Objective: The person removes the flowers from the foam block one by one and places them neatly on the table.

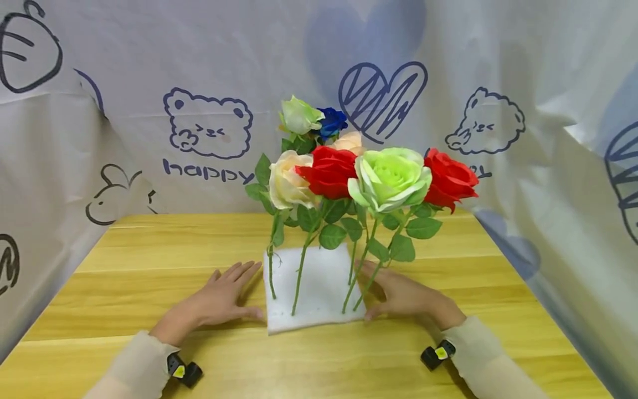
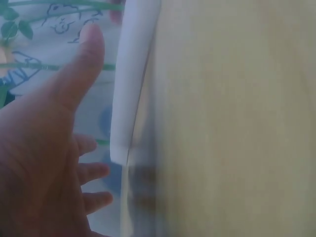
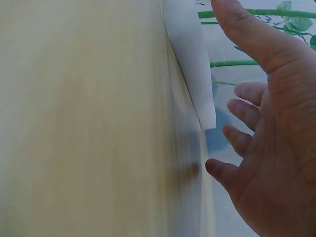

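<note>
A white foam block (image 1: 319, 277) lies on the table, with several roses standing in it on green stems. At the front are a cream rose (image 1: 291, 183), a red rose (image 1: 330, 173), a large pale green rose (image 1: 391, 178) and another red rose (image 1: 450, 178) leaning right. Behind them show a peach rose (image 1: 350, 142), a greenish-white rose (image 1: 300, 115) and a blue rose (image 1: 332, 122). My left hand (image 1: 221, 296) is spread beside the block's left edge, thumb toward its front corner. On the other side my right hand (image 1: 406, 293) has its fingers and thumb at the right edge, partly behind stems.
The wooden table (image 1: 164, 249) reaches back to a pale cloth backdrop (image 1: 279, 50) with drawn bears and hearts. More cloth hangs along both sides. A small black device is strapped at each sleeve cuff. The rose heads stand high above the block and lean out past its right edge.
</note>
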`<state>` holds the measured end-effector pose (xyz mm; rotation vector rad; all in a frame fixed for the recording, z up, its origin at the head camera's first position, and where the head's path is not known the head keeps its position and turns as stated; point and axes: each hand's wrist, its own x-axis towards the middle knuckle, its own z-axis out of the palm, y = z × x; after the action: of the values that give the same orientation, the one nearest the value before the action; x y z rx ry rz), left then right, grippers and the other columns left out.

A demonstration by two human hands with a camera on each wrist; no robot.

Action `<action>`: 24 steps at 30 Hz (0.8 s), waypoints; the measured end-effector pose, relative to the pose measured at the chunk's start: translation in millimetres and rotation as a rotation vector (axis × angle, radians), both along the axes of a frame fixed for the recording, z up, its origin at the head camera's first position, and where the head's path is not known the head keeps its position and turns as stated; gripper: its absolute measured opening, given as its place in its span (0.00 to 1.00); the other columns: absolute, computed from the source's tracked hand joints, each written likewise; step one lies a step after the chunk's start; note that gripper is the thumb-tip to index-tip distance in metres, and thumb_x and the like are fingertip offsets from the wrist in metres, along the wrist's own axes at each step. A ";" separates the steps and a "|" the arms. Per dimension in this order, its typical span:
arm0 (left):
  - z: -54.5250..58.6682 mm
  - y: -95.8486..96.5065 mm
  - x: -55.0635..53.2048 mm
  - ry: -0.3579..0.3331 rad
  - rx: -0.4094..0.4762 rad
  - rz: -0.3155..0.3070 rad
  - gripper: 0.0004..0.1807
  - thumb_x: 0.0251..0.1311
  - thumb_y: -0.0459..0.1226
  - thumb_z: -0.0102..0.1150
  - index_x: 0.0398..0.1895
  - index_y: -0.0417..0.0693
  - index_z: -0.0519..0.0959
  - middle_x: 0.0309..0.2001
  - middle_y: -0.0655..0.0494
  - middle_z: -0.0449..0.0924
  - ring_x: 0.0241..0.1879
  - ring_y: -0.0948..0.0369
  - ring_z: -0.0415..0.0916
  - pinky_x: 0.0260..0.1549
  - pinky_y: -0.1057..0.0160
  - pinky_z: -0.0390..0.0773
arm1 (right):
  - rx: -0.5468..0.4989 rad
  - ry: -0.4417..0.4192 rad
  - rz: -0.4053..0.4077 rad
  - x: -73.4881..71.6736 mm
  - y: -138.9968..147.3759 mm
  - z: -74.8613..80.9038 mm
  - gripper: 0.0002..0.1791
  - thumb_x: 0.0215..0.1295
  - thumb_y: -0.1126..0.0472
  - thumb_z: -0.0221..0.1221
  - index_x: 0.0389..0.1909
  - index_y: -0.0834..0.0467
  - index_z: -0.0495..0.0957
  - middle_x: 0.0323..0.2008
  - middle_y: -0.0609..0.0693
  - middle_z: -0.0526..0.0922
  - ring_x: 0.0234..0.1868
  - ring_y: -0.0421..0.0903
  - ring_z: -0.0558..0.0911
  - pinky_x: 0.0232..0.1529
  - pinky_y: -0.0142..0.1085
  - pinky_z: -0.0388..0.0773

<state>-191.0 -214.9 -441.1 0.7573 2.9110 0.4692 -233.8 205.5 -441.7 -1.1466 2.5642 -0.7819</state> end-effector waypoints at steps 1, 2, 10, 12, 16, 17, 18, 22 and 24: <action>-0.2 2.2 0.5 -0.010 0.000 -0.006 0.60 0.51 0.73 0.53 0.78 0.45 0.49 0.75 0.41 0.50 0.72 0.38 0.47 0.62 0.26 0.47 | 0.006 -0.012 -0.006 0.8 -1.4 -0.1 0.63 0.47 0.32 0.69 0.78 0.51 0.46 0.77 0.53 0.46 0.74 0.54 0.51 0.71 0.51 0.52; -0.6 4.4 0.6 -0.020 0.002 -0.012 0.61 0.50 0.73 0.53 0.78 0.45 0.49 0.75 0.41 0.50 0.72 0.38 0.47 0.62 0.26 0.47 | 0.016 -0.024 -0.013 1.6 -2.6 -0.3 0.63 0.47 0.32 0.69 0.78 0.51 0.46 0.77 0.52 0.46 0.74 0.53 0.51 0.71 0.50 0.52; -1.5 17.6 -2.4 -0.065 -0.018 -0.045 0.62 0.50 0.75 0.51 0.78 0.45 0.48 0.76 0.44 0.47 0.73 0.39 0.44 0.62 0.26 0.46 | 0.088 -0.036 -0.017 2.9 -10.0 -1.4 0.61 0.50 0.32 0.68 0.78 0.52 0.48 0.77 0.50 0.45 0.74 0.50 0.50 0.71 0.49 0.54; -0.7 18.2 -2.6 -0.069 -0.030 -0.041 0.63 0.49 0.75 0.51 0.78 0.44 0.48 0.76 0.44 0.46 0.73 0.39 0.44 0.62 0.26 0.46 | 0.107 -0.027 -0.011 2.8 -11.8 -1.4 0.60 0.50 0.32 0.67 0.78 0.52 0.49 0.77 0.49 0.46 0.74 0.49 0.51 0.71 0.47 0.55; 0.5 19.3 -2.5 -0.079 -0.034 -0.037 0.63 0.49 0.75 0.52 0.78 0.45 0.48 0.77 0.44 0.46 0.73 0.39 0.43 0.63 0.26 0.45 | 0.118 -0.016 -0.001 3.3 -13.3 -0.4 0.59 0.51 0.31 0.66 0.77 0.54 0.50 0.76 0.51 0.49 0.73 0.51 0.54 0.70 0.48 0.57; 0.8 20.0 -2.5 -0.083 -0.033 -0.039 0.63 0.49 0.75 0.52 0.78 0.45 0.48 0.77 0.44 0.45 0.73 0.39 0.42 0.63 0.26 0.44 | 0.120 -0.012 -0.001 3.6 -13.1 -0.1 0.59 0.51 0.31 0.65 0.77 0.55 0.50 0.76 0.52 0.49 0.73 0.52 0.54 0.70 0.48 0.57; 1.1 20.9 -2.6 -0.087 -0.033 -0.039 0.63 0.49 0.75 0.52 0.78 0.45 0.47 0.77 0.45 0.45 0.73 0.39 0.42 0.63 0.27 0.44 | 0.119 -0.009 -0.003 3.9 -12.7 0.3 0.59 0.52 0.31 0.65 0.77 0.55 0.51 0.76 0.53 0.49 0.73 0.53 0.55 0.70 0.49 0.58; 1.7 26.1 -5.6 -0.096 -0.030 -0.046 0.62 0.50 0.74 0.53 0.78 0.45 0.47 0.77 0.45 0.44 0.74 0.39 0.41 0.63 0.26 0.44 | 0.109 0.011 -0.018 5.1 -9.1 1.0 0.57 0.54 0.31 0.64 0.76 0.58 0.53 0.76 0.55 0.49 0.73 0.56 0.56 0.69 0.51 0.59; 1.6 29.4 -8.0 -0.102 -0.032 -0.050 0.62 0.50 0.73 0.54 0.79 0.46 0.46 0.77 0.45 0.43 0.74 0.39 0.41 0.63 0.27 0.43 | 0.089 0.017 -0.021 5.0 -7.1 0.7 0.57 0.53 0.32 0.65 0.76 0.59 0.54 0.76 0.57 0.50 0.73 0.58 0.55 0.69 0.53 0.59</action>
<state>-198.9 -185.5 -439.5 0.7763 2.7920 0.4418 -228.7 198.5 -441.1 -1.1053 2.6008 -0.6584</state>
